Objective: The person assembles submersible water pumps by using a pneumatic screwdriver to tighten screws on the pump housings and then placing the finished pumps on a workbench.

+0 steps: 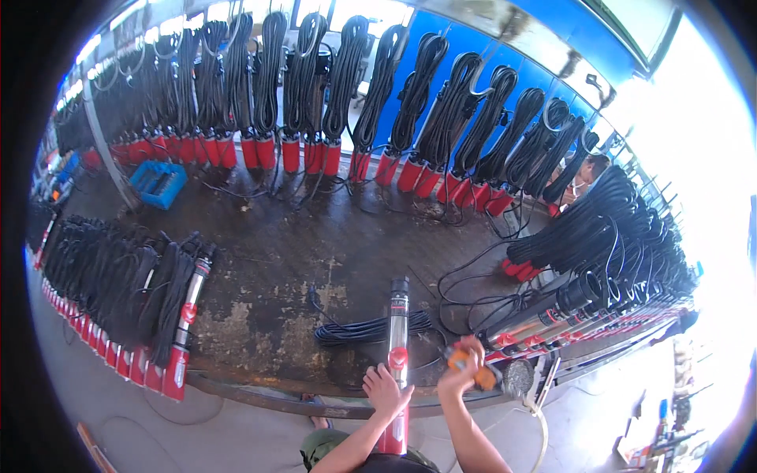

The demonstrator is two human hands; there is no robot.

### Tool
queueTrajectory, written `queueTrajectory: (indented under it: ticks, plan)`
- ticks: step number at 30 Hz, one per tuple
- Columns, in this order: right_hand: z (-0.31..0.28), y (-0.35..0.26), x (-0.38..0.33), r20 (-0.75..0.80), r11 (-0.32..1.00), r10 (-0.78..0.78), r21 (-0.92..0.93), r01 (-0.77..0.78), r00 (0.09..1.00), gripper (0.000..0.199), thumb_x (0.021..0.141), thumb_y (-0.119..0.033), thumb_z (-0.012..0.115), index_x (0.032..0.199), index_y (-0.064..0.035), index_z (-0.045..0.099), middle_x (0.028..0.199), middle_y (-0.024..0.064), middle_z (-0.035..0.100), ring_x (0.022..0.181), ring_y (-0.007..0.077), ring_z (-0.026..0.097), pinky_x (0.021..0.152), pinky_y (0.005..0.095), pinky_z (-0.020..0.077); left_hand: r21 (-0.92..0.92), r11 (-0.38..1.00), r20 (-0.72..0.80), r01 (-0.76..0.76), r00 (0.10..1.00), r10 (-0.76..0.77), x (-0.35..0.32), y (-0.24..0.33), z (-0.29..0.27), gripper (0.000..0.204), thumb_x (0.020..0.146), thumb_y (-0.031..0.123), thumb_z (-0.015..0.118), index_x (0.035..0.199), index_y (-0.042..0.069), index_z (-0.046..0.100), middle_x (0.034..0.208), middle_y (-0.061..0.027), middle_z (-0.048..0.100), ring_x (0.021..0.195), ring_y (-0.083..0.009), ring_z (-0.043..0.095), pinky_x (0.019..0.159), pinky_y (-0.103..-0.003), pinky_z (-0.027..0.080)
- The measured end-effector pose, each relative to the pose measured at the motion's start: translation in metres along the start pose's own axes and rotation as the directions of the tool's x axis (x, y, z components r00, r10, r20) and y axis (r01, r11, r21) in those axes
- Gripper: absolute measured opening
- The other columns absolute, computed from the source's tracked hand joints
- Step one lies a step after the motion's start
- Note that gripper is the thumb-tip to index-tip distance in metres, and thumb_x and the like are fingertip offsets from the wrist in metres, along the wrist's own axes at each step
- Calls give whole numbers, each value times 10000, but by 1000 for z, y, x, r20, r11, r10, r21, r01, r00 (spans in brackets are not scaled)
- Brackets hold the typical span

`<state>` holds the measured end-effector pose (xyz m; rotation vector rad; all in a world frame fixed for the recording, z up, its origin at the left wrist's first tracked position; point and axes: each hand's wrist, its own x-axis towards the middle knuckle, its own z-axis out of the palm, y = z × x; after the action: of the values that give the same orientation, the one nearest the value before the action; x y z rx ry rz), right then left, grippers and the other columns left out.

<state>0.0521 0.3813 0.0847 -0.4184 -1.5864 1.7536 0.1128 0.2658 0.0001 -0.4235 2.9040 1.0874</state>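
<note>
A slim submersible pump (pixel 398 322), silver with a black top and a red lower end, lies across the bench's near edge and points away from me. My left hand (pixel 384 392) grips its lower part, fingers on one side and thumb across the red section. To the right of the pump, my right hand (pixel 465 370) is closed around an orange and dark hand-held tool (pixel 482 377). Motion smears the tool, so its exact kind is unclear. Behind the pump's body, a coiled black cable (pixel 347 333) lies on the bench.
Pumps with black cable coils (pixel 311 79) hang in a curved row along the far side. More pumps stand packed at left (pixel 180 347) and right (pixel 579 296). A blue crate (pixel 158 184) sits on the worn dark bench (pixel 260 276). Another person (pixel 585 172) is partly visible behind the right row.
</note>
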Motion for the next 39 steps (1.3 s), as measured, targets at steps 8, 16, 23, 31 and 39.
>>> queueTrajectory:
  ticks: [8,16,23,31,39]
  plan:
    - [-165,136,-36,0,276,948,498,-822,318,661,803,-784,560,856,-128,612,663,31,606,500,198,554,440,316,436,-187,982,-101,38,993,-58,11,-73,-8,831,680,391,844,1284,-37,466,1203,-267,543,1153,-460,512,967,-559,436]
    - [-142,136,-6,338,115,920,243,-963,196,654,879,-687,556,963,-47,663,741,60,667,568,176,596,500,305,465,255,955,-105,151,986,-128,27,-17,-18,866,575,306,936,1189,-32,426,1188,-312,540,1133,-470,564,1001,-489,475]
    - [43,87,-39,336,230,927,-154,-961,168,487,896,-394,661,1214,-24,666,1070,115,680,956,263,634,788,451,501,295,938,76,184,974,-215,47,-43,-27,960,569,364,932,1278,-46,432,1220,-272,606,1170,-406,608,997,-458,511]
    - [20,-40,-95,710,852,363,-515,94,603,577,790,-374,712,1289,-99,623,1044,135,655,1099,347,587,981,537,449,-367,867,391,338,901,-186,15,-73,10,812,625,160,897,1293,-50,486,1190,-191,641,1080,-301,640,913,-379,525]
    - [-194,33,-155,252,260,966,-925,-276,63,1118,610,-614,836,1427,17,407,1330,219,574,1211,361,602,1050,512,431,-429,776,495,463,839,-227,-7,-29,36,764,678,-22,814,1363,-94,481,1256,-181,616,1083,-242,626,901,-341,521]
